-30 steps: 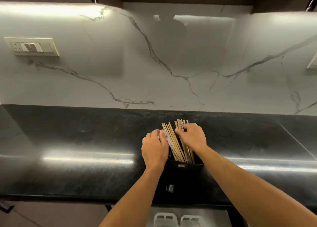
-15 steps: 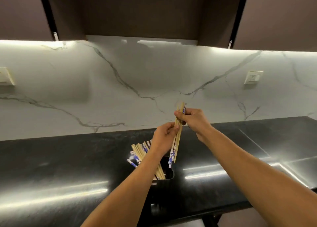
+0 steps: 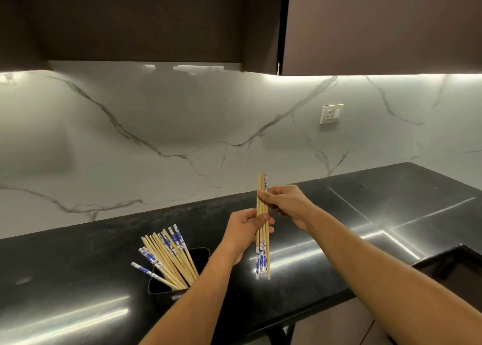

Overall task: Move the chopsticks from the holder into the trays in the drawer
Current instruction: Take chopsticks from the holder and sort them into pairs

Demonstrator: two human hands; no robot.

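Both hands hold one small bundle of chopsticks (image 3: 262, 230) upright above the bench (image 3: 326, 240), long axis near vertical, some blue-patterned ends down; the right hand (image 3: 285, 205) has its fingers pinched shut around the upper part; the left hand (image 3: 247, 227) has its fingers closed on the middle, just below the right; the holder (image 3: 180, 274), a black box on the bench to the left and nearer the left hand, still contains many chopsticks fanned leftward; the drawer and its trays are out of view, presumably below the bench edge.
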